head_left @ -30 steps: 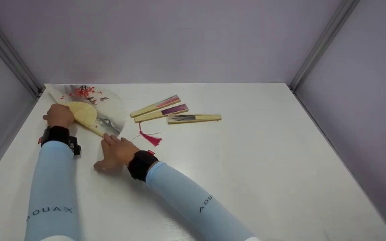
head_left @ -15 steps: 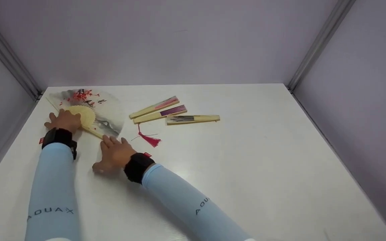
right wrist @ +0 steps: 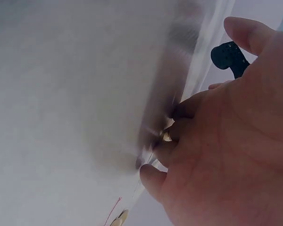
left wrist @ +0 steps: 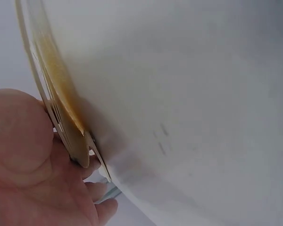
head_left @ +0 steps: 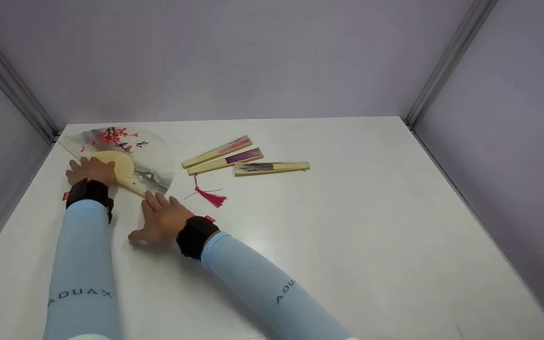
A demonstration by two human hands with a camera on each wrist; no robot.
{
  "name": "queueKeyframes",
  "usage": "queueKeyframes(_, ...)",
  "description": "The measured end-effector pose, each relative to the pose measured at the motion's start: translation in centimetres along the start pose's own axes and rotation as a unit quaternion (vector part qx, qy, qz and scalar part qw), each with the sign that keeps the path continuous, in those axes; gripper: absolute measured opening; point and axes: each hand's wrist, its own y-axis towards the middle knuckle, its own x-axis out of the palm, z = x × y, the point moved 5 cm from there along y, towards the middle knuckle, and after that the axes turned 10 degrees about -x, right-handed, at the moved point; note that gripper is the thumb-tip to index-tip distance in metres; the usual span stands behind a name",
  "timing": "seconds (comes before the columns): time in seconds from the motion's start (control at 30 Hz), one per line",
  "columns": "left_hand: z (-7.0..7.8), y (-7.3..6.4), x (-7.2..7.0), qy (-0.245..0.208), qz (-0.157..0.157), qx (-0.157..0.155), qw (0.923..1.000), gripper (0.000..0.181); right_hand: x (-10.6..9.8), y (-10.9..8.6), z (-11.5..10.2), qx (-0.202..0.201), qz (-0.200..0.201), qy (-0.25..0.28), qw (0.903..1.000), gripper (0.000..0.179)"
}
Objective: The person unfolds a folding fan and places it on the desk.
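In the head view, an unfolded paper folding fan (head_left: 123,161) lies in the upper left of the frame on the white bench (head_left: 357,226), red blossoms and dark branches painted on its leaf. The left hand (head_left: 91,171) rests over its near-left edge beside the pale ribs, fingers spread and released. Below and to the right, the right hand (head_left: 161,218) reaches the end of the fan's guard stick with its fingertips, fingers extended and clenched round nothing. Near the centre lie a pink folded fan (head_left: 217,152), a purple folded fan (head_left: 225,161) and a grey folded fan (head_left: 272,168); a magenta tassel (head_left: 213,196) lies just below the purple one. Both arms wear black wrist straps (head_left: 198,237) and light blue sleeves (head_left: 83,264).

In the left wrist view, the left palm fills the lower left, against the fan's ribs, seen nearly edge-on.

In the right wrist view, the right hand occupies the right side, fingertips down at the bench; a red thread shows at lower left.
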Motion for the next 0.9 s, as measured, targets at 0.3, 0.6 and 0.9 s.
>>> queueKeyframes(0.3, 0.9, -3.0, -1.5, -0.020, -0.008, 0.036, 0.9991, 0.073, 0.0, 0.1, 0.7, -0.017, 0.003, 0.000, 0.9998, 0.089)
queueKeyframes(0.6, -0.4, -2.8, -1.9, -0.018, 0.005, 0.041, 0.9990, 0.072, -0.5, 0.2, 0.2, -0.029, 0.005, -0.004, 0.9995, 0.084)
queueKeyframes(0.9, 1.1, -3.4, -1.8, -0.078, 0.051, 0.089, 0.9917, 0.076, -2.3, -0.9, 4.1, -0.044, -0.021, 0.016, 0.9987, 0.082)
